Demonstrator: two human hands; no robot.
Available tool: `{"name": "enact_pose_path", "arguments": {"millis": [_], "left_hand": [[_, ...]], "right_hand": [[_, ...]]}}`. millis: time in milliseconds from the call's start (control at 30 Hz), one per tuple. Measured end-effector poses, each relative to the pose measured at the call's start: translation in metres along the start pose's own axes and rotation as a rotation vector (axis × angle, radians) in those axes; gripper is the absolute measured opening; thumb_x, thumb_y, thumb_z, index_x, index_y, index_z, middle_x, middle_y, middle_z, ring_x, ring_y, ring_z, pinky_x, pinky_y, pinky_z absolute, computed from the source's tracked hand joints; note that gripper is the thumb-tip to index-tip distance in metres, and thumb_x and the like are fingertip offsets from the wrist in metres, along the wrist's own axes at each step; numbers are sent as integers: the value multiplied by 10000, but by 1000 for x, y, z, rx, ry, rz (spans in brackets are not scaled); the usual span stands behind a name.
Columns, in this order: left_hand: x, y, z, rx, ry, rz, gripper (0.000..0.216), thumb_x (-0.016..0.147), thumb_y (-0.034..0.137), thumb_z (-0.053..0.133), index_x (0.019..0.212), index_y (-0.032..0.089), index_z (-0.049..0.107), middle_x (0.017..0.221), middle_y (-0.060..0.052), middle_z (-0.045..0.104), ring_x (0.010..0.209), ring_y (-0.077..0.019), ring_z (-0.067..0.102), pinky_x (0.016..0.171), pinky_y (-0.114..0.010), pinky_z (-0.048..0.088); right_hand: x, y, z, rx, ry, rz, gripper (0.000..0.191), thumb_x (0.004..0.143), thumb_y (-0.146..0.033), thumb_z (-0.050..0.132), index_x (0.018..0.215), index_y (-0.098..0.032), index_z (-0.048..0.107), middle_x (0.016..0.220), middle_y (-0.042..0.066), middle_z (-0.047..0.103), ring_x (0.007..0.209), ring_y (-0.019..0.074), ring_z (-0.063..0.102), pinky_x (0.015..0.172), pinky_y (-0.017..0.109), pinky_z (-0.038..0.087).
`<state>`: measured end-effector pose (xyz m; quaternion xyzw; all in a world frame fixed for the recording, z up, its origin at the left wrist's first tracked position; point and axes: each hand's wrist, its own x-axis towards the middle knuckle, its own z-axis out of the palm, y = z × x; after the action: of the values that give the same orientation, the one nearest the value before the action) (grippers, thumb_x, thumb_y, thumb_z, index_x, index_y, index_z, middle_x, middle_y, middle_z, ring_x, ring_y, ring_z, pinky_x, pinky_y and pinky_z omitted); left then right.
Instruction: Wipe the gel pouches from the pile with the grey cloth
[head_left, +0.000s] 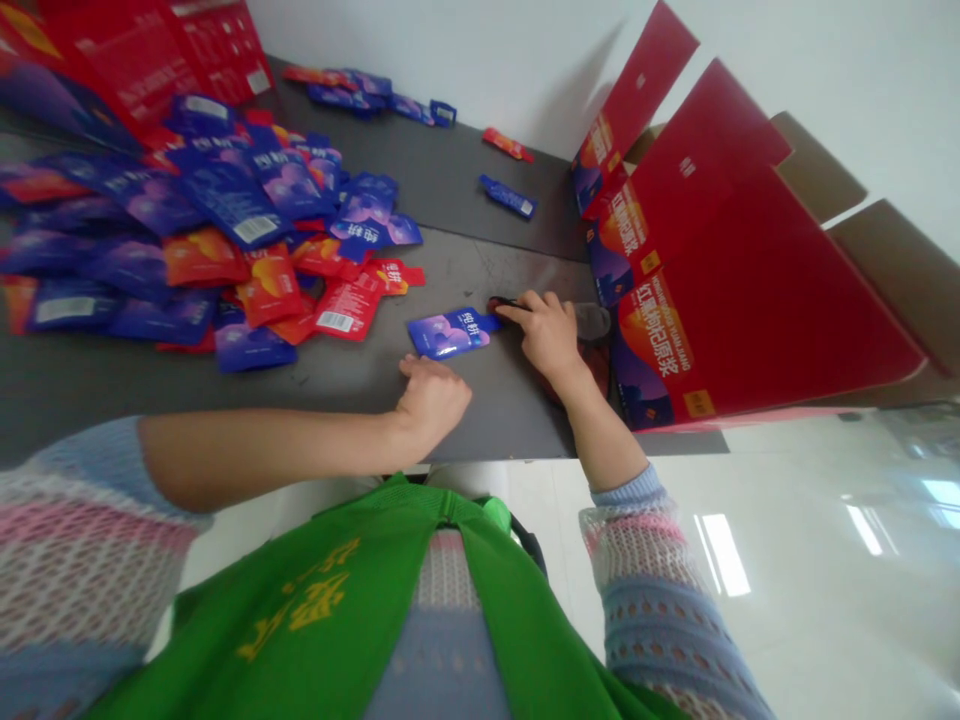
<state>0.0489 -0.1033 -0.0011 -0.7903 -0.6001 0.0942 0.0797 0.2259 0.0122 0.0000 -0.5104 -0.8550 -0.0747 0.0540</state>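
Note:
A blue-purple spouted pouch (pixel 450 332) lies on the grey table between my hands, its neck pointing right. My left hand (pixel 435 395) is curled into a fist just below the pouch, at its near edge. The fingertips face away from me, so what they hold, if anything, is hidden. My right hand (pixel 546 330) bends over a dark object (pixel 496 304) at the pouch's neck, index finger stretched along it. Most of this object is covered, and its kind does not show. Under and beside the right wrist, a greyish rounded piece (pixel 592 320) sticks out towards the red carton.
At left lies a heap of blue pouches (pixel 232 195) and red pouches (pixel 271 285). Red cartons (pixel 750 270) with raised flaps stand at right, more red packaging (pixel 150 60) at back left. A lone blue pouch (pixel 508 197) and red pouch (pixel 508 144) lie farther back.

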Motion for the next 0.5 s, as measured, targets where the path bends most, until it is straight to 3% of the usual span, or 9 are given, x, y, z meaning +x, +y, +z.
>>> {"name": "enact_pose_path", "arguments": {"millis": [267, 500], "left_hand": [[-2, -2, -2, -7, 19, 2, 449, 821, -26, 355, 1121, -171, 656, 1008, -409, 677, 874, -377, 702, 678, -430, 471], [-1, -3, -1, 1, 23, 4, 454, 830, -26, 352, 1138, -156, 659, 1009, -391, 686, 875, -375, 701, 692, -437, 470]], "right_hand": [[-1, -3, -8, 58, 41, -47, 482, 974, -162, 400, 1320, -401, 634, 1345, 52, 559, 1089, 292, 442, 870, 434, 340], [-6, 2, -18, 95, 101, -61, 531, 998, -204, 347, 1480, -385, 476, 1370, 52, 542, 1085, 290, 435, 884, 435, 332]]}}
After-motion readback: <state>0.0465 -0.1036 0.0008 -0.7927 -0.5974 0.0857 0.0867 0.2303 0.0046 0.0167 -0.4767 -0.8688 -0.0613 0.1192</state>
